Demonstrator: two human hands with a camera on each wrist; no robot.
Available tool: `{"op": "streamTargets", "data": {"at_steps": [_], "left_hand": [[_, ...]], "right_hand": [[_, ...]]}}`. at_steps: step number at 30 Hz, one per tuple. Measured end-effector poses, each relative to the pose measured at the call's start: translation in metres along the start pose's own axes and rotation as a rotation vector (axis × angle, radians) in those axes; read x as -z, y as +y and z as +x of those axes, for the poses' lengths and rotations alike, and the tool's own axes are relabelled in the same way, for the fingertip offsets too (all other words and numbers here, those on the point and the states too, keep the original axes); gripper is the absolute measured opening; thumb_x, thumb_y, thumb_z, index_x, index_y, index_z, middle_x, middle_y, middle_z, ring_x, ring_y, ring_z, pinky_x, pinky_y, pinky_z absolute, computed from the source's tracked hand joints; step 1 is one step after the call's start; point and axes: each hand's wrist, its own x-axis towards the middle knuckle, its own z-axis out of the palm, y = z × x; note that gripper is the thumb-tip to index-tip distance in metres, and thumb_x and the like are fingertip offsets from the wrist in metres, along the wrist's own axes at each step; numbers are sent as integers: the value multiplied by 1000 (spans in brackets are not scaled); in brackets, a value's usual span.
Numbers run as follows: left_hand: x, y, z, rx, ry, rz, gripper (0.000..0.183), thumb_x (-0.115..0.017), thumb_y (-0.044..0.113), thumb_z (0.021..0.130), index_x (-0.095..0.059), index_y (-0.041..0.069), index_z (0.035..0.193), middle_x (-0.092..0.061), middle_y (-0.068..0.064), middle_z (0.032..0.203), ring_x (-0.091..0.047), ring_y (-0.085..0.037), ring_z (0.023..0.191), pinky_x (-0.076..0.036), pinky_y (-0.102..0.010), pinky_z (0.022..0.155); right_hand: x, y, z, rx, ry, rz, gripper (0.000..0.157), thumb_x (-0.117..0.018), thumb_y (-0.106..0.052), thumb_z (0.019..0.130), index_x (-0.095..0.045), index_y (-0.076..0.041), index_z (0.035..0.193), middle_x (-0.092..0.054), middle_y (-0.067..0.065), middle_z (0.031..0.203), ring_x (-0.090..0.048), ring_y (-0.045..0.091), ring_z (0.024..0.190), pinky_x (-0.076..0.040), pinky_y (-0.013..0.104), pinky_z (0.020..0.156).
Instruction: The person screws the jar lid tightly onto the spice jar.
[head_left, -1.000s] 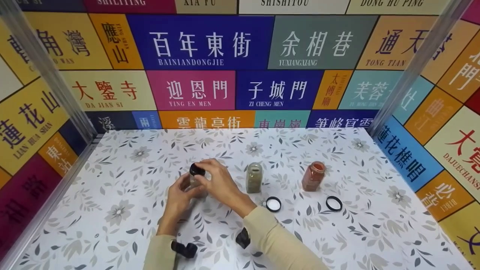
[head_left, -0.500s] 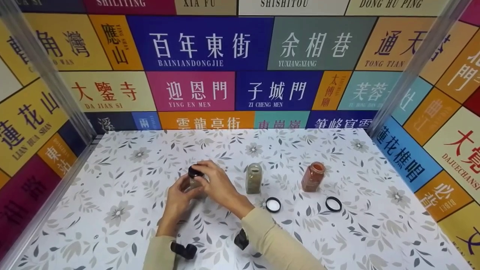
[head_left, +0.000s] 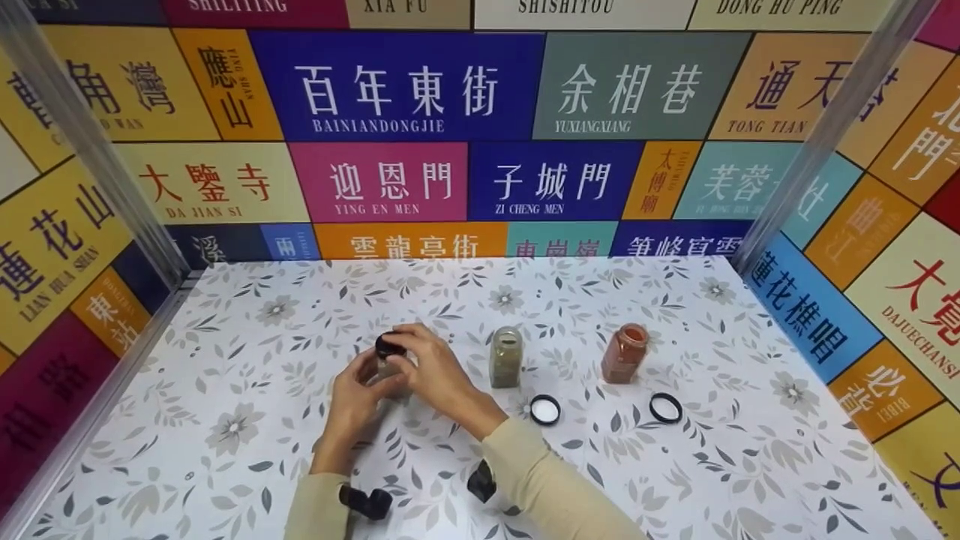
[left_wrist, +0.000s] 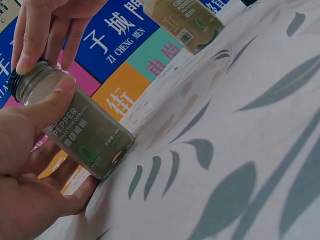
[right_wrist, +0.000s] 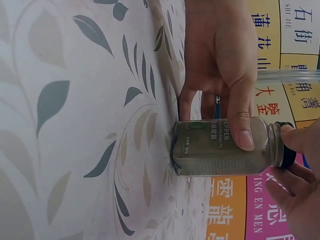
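Observation:
My left hand (head_left: 354, 394) grips the body of a glass pepper jar (left_wrist: 95, 135), thumb across its label. Grey-brown powder shows through the glass, and the jar's base meets the tabletop. At the top, my right hand (head_left: 442, 371) pinches the black lid (head_left: 388, 345) between thumb and fingers. The lid sits on the jar's neck; whether it is loose I cannot tell. In the right wrist view the jar (right_wrist: 215, 150) shows its threaded neck just below the lid (right_wrist: 288, 152).
Right of my hands stand an uncapped jar of greenish powder (head_left: 506, 361) and an uncapped jar of red-brown powder (head_left: 624, 358). A black lid with a white inside (head_left: 545, 410) and a black ring-shaped lid (head_left: 653, 405) lie before them. Sign-printed panels (head_left: 397, 86) enclose the table (head_left: 225, 480).
The right hand and the black lid have shifted very slightly left and down in the head view. Both hands keep the same hold. The other jars stay put.

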Motion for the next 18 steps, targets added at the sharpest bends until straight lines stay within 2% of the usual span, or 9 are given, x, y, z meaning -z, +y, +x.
{"op": "streamTargets", "data": {"at_steps": [12, 18], "left_hand": [[0, 0, 1, 14, -4, -22, 69, -81, 6, 82, -51, -3, 143, -55, -27, 142, -52, -41, 135, -48, -46, 112], [0, 4, -1, 24, -10, -36, 68, -79, 3, 83, -49, -4, 144, -55, -28, 143, -52, -40, 135, -46, -47, 113]], "right_hand": [[-2, 0, 0, -46, 31, 21, 32, -69, -16, 95, -69, -7, 126, -64, 10, 129, -63, 25, 121, -52, 36, 106], [-5, 1, 0, -42, 80, 21, 31, -72, -15, 92, -71, -6, 122, -65, 10, 122, -64, 25, 116, -53, 35, 104]]}}
